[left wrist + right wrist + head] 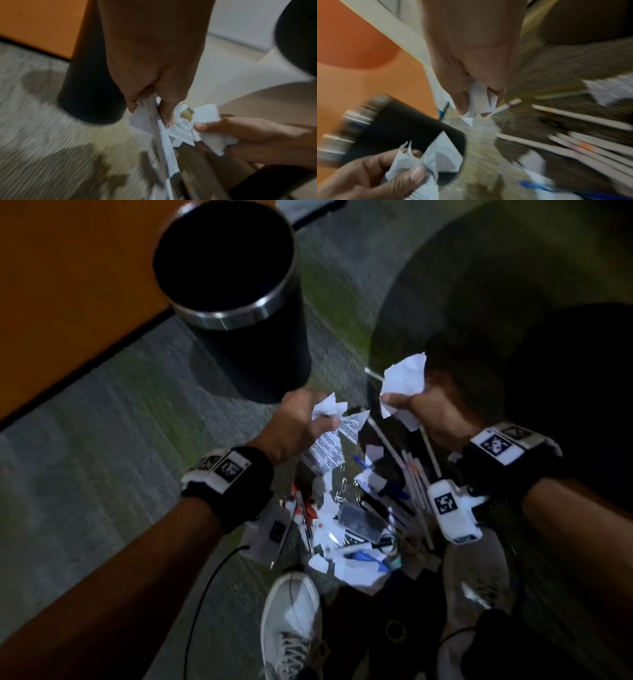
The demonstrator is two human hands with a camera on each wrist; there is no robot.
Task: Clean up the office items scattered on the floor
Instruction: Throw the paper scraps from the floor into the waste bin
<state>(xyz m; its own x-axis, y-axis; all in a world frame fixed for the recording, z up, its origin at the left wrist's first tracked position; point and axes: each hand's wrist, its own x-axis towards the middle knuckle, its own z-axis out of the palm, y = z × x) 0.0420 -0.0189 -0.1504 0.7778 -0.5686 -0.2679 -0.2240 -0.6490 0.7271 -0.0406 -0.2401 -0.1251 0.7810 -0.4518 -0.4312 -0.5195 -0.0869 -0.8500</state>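
Note:
A heap of office items lies on the carpet: torn paper, pens, white pencils and small boxes. My left hand grips a crumpled printed paper scrap above the heap, seen closer as paper scrap in the left wrist view. My right hand clutches a wad of white paper, seen up close as white paper. A black waste bin with a metal rim stands just beyond the left hand.
An orange cabinet panel runs along the left behind the bin. My two shoes stand at the near edge of the heap. A black cable trails over the grey carpet. A dark rounded object sits at right.

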